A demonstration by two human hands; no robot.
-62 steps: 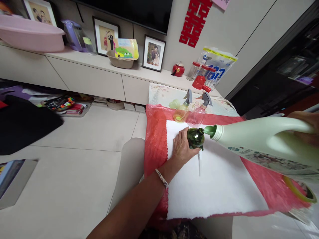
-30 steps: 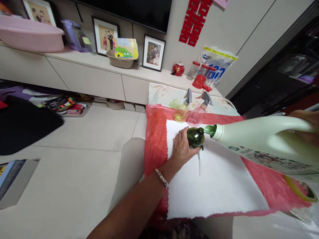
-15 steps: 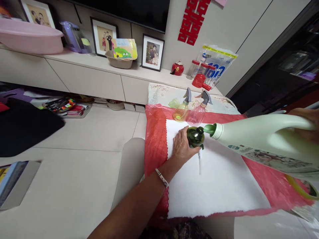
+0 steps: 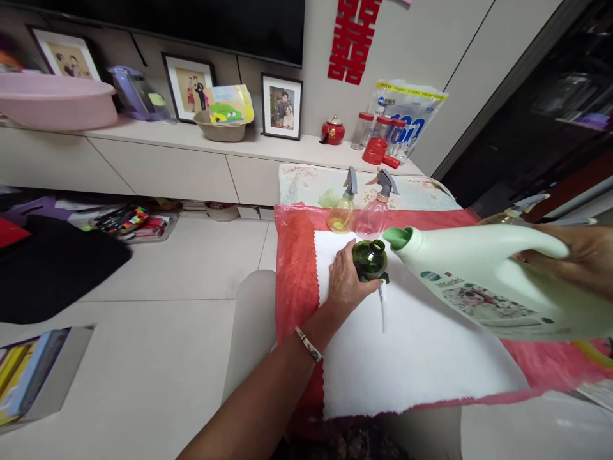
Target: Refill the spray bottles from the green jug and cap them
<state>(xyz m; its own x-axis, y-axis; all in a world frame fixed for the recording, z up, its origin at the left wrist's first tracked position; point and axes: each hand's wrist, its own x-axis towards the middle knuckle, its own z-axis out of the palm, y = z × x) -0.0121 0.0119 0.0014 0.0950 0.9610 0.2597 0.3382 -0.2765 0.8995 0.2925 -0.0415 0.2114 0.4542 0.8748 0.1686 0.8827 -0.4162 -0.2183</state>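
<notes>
My left hand (image 4: pixel 345 278) is wrapped around a dark green glass-like bottle (image 4: pixel 370 260), whose uncapped neck leans to the upper right. A sprayer head with a pale dip tube (image 4: pixel 383 310) lies partly hidden just below it on the white cloth (image 4: pixel 407 358). From the right, my right hand (image 4: pixel 582 255) grips the handle of a large pale green detergent jug (image 4: pixel 483 268). The jug is tipped on its side, its green spout (image 4: pixel 398 238) near the bottle's mouth with a small gap. Any liquid at the spout is too small to make out.
Behind the bottle stand a yellow spray bottle (image 4: pixel 341 216) and a pink spray bottle (image 4: pixel 372 217). Red plastic sheeting (image 4: pixel 294 275) lies under the cloth. Jars with red lids (image 4: pixel 363 131), a red pot (image 4: pixel 332 131) and picture frames (image 4: pixel 281 107) line the cabinet (image 4: pixel 177 166).
The jug's spout has drawn up and away from the bottle's mouth, and the jug has rolled so more of its label shows. The left hand still holds the bottle, now a bit more upright.
</notes>
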